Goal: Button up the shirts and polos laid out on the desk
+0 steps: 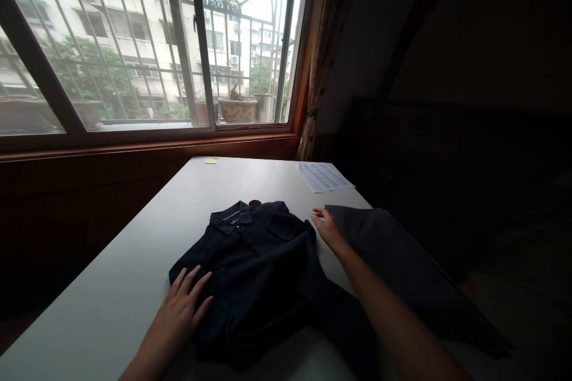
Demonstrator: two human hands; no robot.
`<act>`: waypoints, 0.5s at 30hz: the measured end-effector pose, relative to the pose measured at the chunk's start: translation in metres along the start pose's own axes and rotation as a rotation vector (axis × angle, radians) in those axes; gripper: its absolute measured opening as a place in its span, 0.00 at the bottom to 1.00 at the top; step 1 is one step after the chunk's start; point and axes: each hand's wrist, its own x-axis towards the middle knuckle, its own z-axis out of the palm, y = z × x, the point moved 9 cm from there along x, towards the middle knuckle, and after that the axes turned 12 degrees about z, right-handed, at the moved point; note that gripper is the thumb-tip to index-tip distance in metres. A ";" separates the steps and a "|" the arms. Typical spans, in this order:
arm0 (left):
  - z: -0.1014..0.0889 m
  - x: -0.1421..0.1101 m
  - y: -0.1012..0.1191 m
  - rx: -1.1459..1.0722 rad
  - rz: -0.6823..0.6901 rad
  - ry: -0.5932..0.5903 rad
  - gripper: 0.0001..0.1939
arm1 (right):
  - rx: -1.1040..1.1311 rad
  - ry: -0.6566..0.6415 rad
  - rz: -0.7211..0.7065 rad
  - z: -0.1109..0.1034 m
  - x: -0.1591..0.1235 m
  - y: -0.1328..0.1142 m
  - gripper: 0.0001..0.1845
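A dark navy collared shirt [263, 274] lies rumpled on the white table [134, 250], its collar toward the window and one sleeve trailing to the lower right. My left hand [185, 300] rests on the shirt's left side with fingers spread. Just right of the shirt's shoulder is my right hand [328, 227], fingers loosely stretched out and holding nothing that I can see. Under and beside my right forearm lies a dark grey folded cloth [393, 256], which hangs toward the table's right side. Whether my right fingertips touch the table is unclear.
Behind the shirt's collar sits a small round brown object [255, 203]. Printed papers [325, 177] lie at the far right corner, and a yellow sticky note [211, 161] at the far left. A barred window [147, 41] and a tied curtain [315, 89] stand beyond the table.
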 end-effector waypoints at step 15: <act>-0.023 0.012 -0.012 0.032 -0.024 -0.045 0.30 | -0.628 -0.221 -0.221 -0.001 -0.170 0.025 0.34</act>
